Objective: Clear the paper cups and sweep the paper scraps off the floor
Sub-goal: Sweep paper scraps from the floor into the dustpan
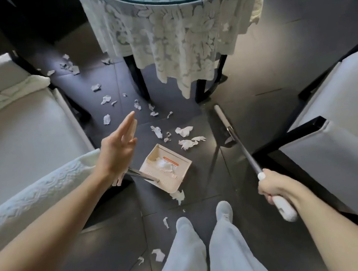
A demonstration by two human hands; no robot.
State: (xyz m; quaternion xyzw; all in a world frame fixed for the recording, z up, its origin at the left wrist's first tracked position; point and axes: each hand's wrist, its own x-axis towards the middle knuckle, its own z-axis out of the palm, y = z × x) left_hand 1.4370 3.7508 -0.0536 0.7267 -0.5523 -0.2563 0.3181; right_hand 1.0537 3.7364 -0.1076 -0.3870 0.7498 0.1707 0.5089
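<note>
Your dustpan (151, 158) sits on the floor (249, 108) just ahead of your shoes (224, 211). Paper scraps (184, 132) lie in it, beyond it toward the bench (178, 0), and behind it beside your shoes. The broom (241, 150) runs forward from your right grip (271, 188), right of the dustpan. The left chair (25, 132) and right chair (343, 125) flank you.

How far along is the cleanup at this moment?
Done: some paper lies in the dustpan; no cups show on the table part in view. In hand: right hand grips the broom, left hand open. Left: many scraps litter the floor.
</note>
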